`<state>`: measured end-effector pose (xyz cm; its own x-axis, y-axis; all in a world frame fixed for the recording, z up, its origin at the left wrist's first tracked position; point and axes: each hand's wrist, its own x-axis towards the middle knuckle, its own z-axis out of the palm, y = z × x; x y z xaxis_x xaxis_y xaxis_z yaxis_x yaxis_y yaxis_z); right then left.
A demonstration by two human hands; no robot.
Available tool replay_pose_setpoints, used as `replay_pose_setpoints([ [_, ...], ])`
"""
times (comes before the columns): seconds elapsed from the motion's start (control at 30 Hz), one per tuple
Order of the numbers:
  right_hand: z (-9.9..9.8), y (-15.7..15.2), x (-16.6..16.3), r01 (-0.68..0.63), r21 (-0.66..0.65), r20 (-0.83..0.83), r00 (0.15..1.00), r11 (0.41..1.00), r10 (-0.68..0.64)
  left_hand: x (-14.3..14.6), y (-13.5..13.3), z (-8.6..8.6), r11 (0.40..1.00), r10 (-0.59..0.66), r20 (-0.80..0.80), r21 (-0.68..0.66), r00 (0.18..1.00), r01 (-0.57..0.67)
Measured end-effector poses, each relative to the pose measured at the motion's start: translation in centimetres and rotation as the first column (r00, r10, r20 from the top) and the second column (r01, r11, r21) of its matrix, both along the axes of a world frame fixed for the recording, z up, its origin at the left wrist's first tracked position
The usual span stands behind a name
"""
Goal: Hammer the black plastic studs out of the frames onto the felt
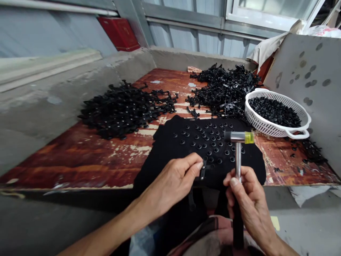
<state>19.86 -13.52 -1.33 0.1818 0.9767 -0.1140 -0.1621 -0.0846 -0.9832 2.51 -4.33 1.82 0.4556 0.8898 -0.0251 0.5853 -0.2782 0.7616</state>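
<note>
My right hand (pixel 249 204) is closed round the handle of a small hammer (pixel 238 142), whose metal head with a yellow tip stands above a black pad (pixel 170 142). Several small black round pieces lie scattered on that pad. My left hand (pixel 173 183) pinches a thin black plastic piece (pixel 203 170) at the pad's near edge, just left of the hammer's shaft.
A worn red-brown board (pixel 80 156) carries two heaps of black plastic strips, one at the left (pixel 125 108) and one at the back (pixel 226 85). A white basket (pixel 277 128) of small black pieces stands at the right. Grey walls close in both sides.
</note>
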Motion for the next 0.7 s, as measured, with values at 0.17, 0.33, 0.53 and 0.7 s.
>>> replay_pose_setpoints([
  [0.17,-0.6,-1.6,1.5,0.034,-0.052,-0.073,0.997,0.998,-0.038,0.3,1.8,-0.4,0.992,0.062,0.010,-0.109,0.998,-0.060],
  [0.33,-1.2,-2.8,2.0,0.047,-0.129,-0.061,0.997,0.991,-0.055,0.8,2.2,-1.0,0.987,0.099,0.038,-0.134,0.994,-0.093],
  [0.53,-1.5,-3.3,2.3,0.048,-0.167,-0.063,0.996,0.985,-0.059,0.9,2.2,-0.4,0.982,0.094,0.009,-0.163,0.996,-0.091],
  [0.7,-1.9,-3.4,2.4,-0.002,-0.175,-0.058,0.998,0.985,-0.008,1.0,2.1,-0.4,0.987,0.079,-0.047,-0.136,0.996,-0.084],
])
